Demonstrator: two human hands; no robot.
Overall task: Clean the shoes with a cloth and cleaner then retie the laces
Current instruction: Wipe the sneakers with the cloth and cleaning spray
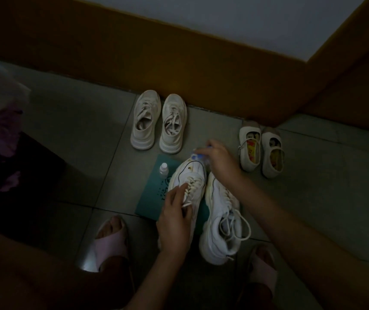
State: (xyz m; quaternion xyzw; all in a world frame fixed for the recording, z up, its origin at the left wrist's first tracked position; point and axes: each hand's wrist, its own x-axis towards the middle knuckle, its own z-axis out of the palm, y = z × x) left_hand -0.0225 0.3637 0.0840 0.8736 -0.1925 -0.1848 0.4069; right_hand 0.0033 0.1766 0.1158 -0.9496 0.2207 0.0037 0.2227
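Two white sneakers lie on the tiled floor in front of me. My left hand (174, 220) grips the left white sneaker (190, 175) over its laces and tongue, toe pointing away. My right hand (218, 159) holds a small clear bottle with a blue cap (198, 156), tipped over that sneaker's toe. The right white sneaker (222, 218) lies beside it with loose laces. Under them lies a teal cloth (154, 193), and a small white-capped bottle (163, 170) stands on it.
A beige pair of sneakers (158, 124) stands by the brown skirting wall (179, 70). A pair of small cream strap shoes (260, 151) sits to the right. My feet in pink slippers (109, 245) rest near the bottom. Dark furniture with fabric fills the left.
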